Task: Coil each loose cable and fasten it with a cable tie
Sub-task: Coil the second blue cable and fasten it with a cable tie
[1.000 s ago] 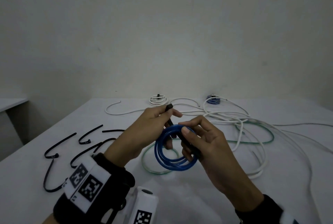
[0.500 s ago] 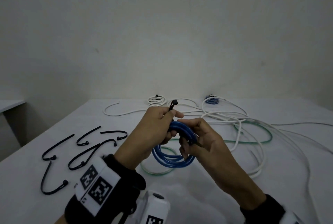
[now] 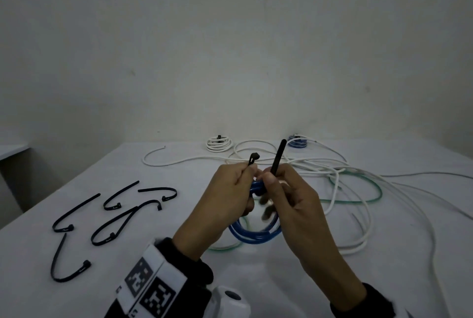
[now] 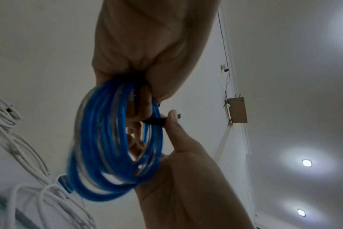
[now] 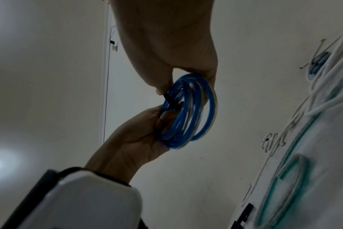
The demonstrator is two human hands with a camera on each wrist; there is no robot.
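While the left hand (image 3: 227, 189) pinched the head end of a black cable tie (image 3: 254, 159) and the right hand (image 3: 289, 195) pinched its tail, the blue cable coil (image 3: 256, 234), hanging between them above the near table (image 3: 281, 284), looked light, springy and best gripped where the tie crossed its loops.

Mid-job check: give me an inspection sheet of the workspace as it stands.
Surface: white table, matte.
Job's things: blue coil held above the table; black cable tie around it, both ends up, not yet threaded.
Clutter: spare ties loose at left.
Hands: left hand pinches the tie's head end; right hand pinches its tail.
Cables: white cable and green cable loose; white bundle and blue bundle at the far edge.
Surroundings: plain wall.
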